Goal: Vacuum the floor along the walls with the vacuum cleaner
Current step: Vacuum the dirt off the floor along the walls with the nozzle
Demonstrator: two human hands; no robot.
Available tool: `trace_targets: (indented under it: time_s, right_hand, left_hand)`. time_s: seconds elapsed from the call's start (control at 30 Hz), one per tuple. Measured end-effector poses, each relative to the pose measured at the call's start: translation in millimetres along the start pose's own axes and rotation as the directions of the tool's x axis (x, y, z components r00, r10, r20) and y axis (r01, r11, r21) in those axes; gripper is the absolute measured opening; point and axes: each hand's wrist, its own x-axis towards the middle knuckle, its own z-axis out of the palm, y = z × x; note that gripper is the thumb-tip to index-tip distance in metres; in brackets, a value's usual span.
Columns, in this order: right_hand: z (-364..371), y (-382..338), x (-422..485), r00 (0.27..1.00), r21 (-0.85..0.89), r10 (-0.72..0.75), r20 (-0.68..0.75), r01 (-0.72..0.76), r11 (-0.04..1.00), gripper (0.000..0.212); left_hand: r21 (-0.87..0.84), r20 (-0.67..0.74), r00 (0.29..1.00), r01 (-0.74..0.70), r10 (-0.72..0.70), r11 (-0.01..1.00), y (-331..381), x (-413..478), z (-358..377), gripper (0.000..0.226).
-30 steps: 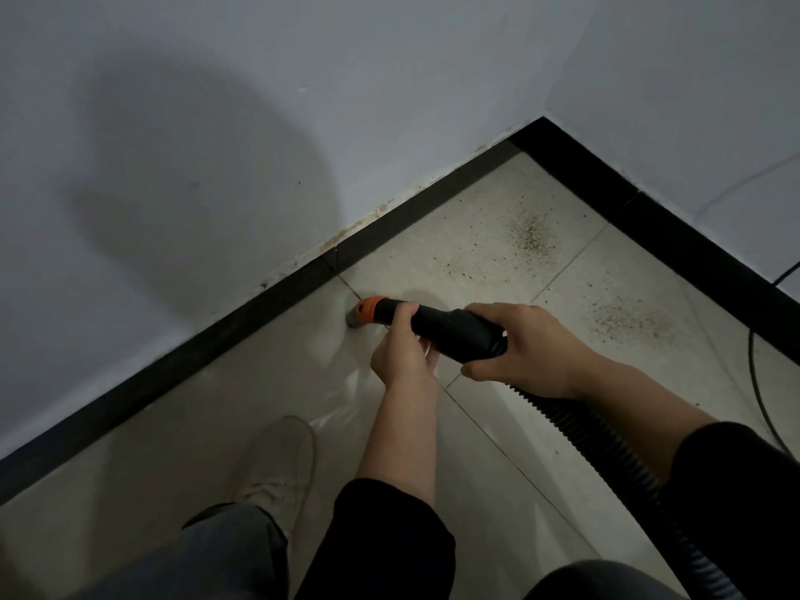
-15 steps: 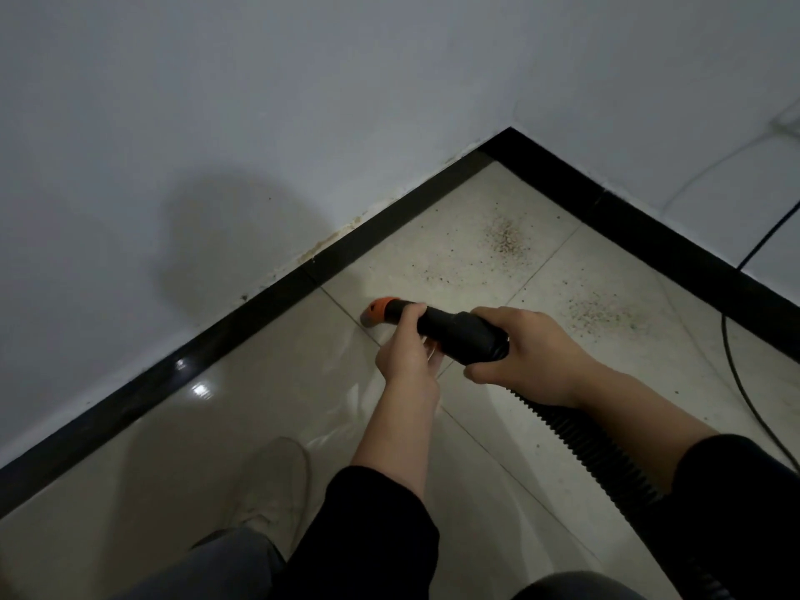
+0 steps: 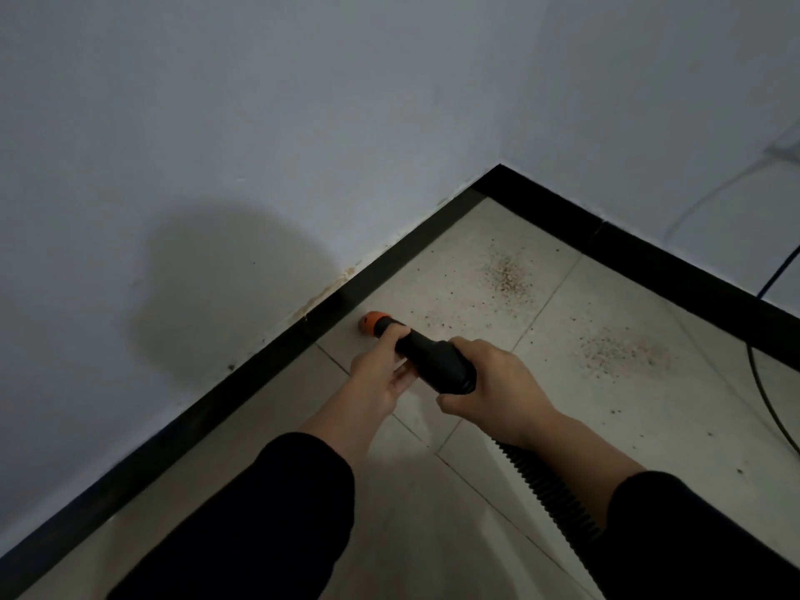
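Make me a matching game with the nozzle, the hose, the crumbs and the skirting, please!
Things:
1. nozzle
2. hose
3. crumbs
4. skirting

Matches:
A. black strip along the foot of the wall
B. orange-tipped, pointing at the skirting
C. scattered on the tiles
D. ribbed, trailing behind the right hand

Pairs: 1-B, 2-D, 3-C, 4-A

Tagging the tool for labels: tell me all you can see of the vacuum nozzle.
The vacuum nozzle is a black, plastic-looking tube with an orange tip, tilted down toward the floor beside the black baseboard. The left hand holds its front, the right hand grips its rear, where a ribbed black hose leaves.
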Motion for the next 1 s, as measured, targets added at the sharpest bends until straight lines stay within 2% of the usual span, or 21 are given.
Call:
trace_targets:
  time_s: [0.3,0.53,0.67,1.0]
  right_hand:
    - [21.3,-8.5,8.6,0.999,-0.039,0.015,-0.050,-0.017,0.999,0.036]
    - [5.2,0.3,12.3,0.996,-0.035,0.067,-0.067,-0.069,0.997,0.031]
    - [-6.7,10.6,4.1,0.993,-0.033,0.102,-0.064,-0.104,0.994,0.029]
    - [-21.7,27.4,-17.0,0.985,-0.016,0.163,-0.058,-0.164,0.986,0.026]
  left_hand:
    - [0.064,0.031,0.999,-0.010,0.008,0.998,10.2,21.0,-11.4,0.027]
    - [0.060,0.052,0.999,-0.007,0.004,0.998,7.4,20.7,10.3,0.024]
    - [0.079,0.045,0.999,0.020,-0.024,0.997,-0.8,18.5,25.9,0.035]
    - [0.069,0.062,0.996,0.055,-0.059,0.996,-21.8,9.1,47.1,0.042]
